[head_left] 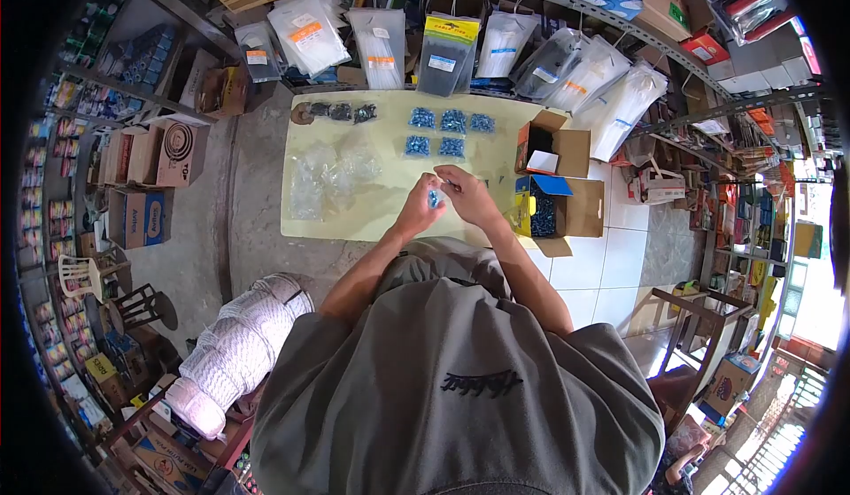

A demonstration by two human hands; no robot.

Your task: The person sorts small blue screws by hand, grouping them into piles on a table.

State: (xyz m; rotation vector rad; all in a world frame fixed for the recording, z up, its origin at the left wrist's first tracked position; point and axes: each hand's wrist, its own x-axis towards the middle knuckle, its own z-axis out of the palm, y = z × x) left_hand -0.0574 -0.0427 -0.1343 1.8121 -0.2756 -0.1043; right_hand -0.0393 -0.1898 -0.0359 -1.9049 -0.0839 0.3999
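Observation:
My left hand point(420, 206) is closed round a small clear plastic bag point(434, 198) with blue pieces in it. At the bag's upper end, the fingers of my right hand point(469, 197) are pinched together, apparently on its mouth. Both hands are above the near part of a pale yellow table point(394, 110). Several filled bags of blue pieces point(452, 121) lie in two rows beyond them. To the left is a loose spread of clear plastic bags point(329, 178). An open carton of dark blue pieces point(547, 215) stands to the right; what exactly the pieces are is too small to tell.
Another open carton point(542, 145) holds black contents and a white card. Dark packets point(341, 112) and a brown roll point(302, 113) lie at the table's far left. Packs of cable ties point(450, 52) hang along the far edge. A large roll of white rope point(239, 344) stands left behind me.

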